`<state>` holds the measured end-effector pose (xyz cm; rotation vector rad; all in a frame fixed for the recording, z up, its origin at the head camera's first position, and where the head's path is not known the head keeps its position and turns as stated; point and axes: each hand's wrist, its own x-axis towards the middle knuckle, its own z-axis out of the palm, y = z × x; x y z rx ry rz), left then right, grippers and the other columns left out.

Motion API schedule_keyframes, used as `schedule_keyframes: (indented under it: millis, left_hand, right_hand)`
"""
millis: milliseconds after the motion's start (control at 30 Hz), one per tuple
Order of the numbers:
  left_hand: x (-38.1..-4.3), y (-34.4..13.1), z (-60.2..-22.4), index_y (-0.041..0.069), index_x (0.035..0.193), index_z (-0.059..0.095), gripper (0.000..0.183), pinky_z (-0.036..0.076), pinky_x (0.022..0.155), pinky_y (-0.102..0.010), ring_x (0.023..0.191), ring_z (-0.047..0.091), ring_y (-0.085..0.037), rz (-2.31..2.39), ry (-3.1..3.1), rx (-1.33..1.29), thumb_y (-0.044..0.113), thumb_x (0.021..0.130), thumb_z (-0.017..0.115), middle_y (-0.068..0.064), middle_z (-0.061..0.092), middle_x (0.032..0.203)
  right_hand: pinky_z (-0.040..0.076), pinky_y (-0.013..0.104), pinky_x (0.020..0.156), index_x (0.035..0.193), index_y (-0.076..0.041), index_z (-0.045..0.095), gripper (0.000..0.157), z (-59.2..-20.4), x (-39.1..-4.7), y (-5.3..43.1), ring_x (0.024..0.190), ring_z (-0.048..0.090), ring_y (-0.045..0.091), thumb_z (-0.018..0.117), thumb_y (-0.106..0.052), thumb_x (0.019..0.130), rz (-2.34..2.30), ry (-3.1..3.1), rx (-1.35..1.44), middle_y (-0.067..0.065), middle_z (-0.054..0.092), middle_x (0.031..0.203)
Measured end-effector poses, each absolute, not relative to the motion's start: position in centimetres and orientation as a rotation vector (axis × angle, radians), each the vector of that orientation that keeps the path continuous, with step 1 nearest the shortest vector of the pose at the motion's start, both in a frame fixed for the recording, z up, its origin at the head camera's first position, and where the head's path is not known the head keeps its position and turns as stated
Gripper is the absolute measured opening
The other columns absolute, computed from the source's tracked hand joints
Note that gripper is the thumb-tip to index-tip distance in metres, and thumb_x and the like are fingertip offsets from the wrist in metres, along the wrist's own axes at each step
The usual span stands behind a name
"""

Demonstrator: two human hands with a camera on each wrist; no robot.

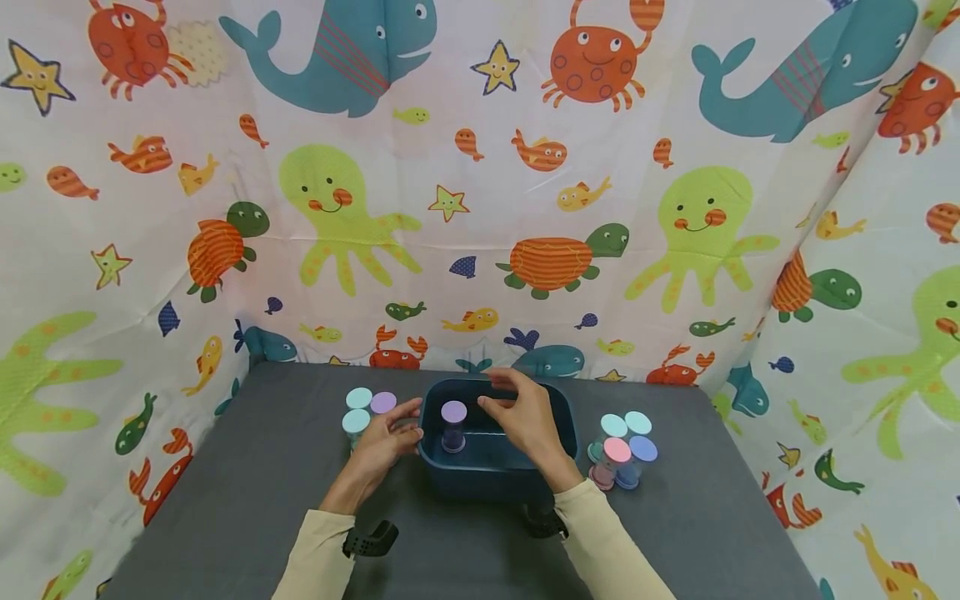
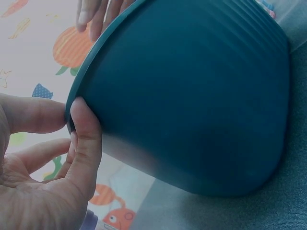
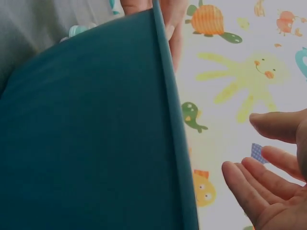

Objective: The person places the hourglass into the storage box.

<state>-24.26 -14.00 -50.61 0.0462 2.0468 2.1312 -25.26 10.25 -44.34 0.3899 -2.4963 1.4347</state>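
Observation:
A dark blue plastic bin (image 1: 487,485) stands at the middle of the table. My left hand (image 1: 386,440) is at its left end, pinching the rim between thumb and fingers, as the left wrist view shows close up. Inside the bin, toward the left, a small clear jar with a purple lid (image 1: 453,413) stands upright. Over the right part of the bin hovers my right hand (image 1: 527,417), its fingers spread and loosely bent around nothing. In the right wrist view that hand (image 3: 273,177) is apart from the bin's rim (image 3: 177,124).
Left of the bin stand jars with teal lids (image 1: 358,398) and a purple lid (image 1: 383,403), partly behind my left hand. To the right is a cluster of several jars with teal, pink (image 1: 617,451) and blue (image 1: 642,448) lids. A patterned curtain (image 1: 480,242) hangs behind the grey table (image 1: 247,492).

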Motion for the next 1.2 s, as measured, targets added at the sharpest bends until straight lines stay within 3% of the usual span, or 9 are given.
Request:
schedule_keyframes:
  millis: [233, 467, 833, 1200]
  left_hand:
    - [-24.3, -13.9, -50.6, 0.008, 0.144, 0.047, 0.055, 0.056, 0.072, -0.026, 0.104, 0.061, -0.03, 2.143, 2.052, 0.024, -0.002, 0.091, 0.059, -0.018, 0.051, 0.133]
    - [-24.3, -13.7, -50.6, 0.009, 0.144, 0.047, 0.055, 0.056, 0.073, -0.025, 0.095, 0.062, -0.016, 2.138, 2.05, 0.038, -0.002, 0.092, 0.059, -0.02, 0.05, 0.136]
    - [-24.2, -13.7, -50.4, 0.007, 0.143, 0.048, 0.054, 0.055, 0.072, -0.024, 0.101, 0.061, -0.025, 2.154, 2.044, 0.03, -0.004, 0.091, 0.059, -0.021, 0.051, 0.134]
    - [-24.2, -13.9, -50.4, 0.007, 0.144, 0.048, 0.055, 0.055, 0.073, -0.025, 0.093, 0.061, -0.015, 2.133, 2.058, 0.026, -0.002, 0.091, 0.06, -0.022, 0.049, 0.136]
  right_hand:
    - [0.059, 0.035, 0.082, 0.121, -0.011, 0.065, 0.038, -43.7, -24.6, 12.1, 0.106, 0.068, 0.022, 0.077, -0.018, 0.085, 1.39, -2.404, 0.361, 0.007, 0.07, 0.117]
    - [0.058, 0.041, 0.084, 0.119, -0.013, 0.066, 0.035, -43.1, -23.9, 14.1, 0.104, 0.068, 0.026, 0.076, -0.019, 0.086, 1.331, -2.314, 0.37, 0.006, 0.069, 0.115]
    - [0.056, 0.045, 0.088, 0.121, -0.012, 0.066, 0.037, -42.7, -22.9, 17.3, 0.107, 0.064, 0.022, 0.076, -0.019, 0.086, 1.199, -2.263, 0.346, 0.007, 0.068, 0.115]
    - [0.055, 0.045, 0.086, 0.121, -0.009, 0.066, 0.038, -44.0, -22.6, 20.8, 0.105, 0.064, 0.025, 0.076, -0.015, 0.085, 1.078, -2.278, 0.294, 0.01, 0.068, 0.114]
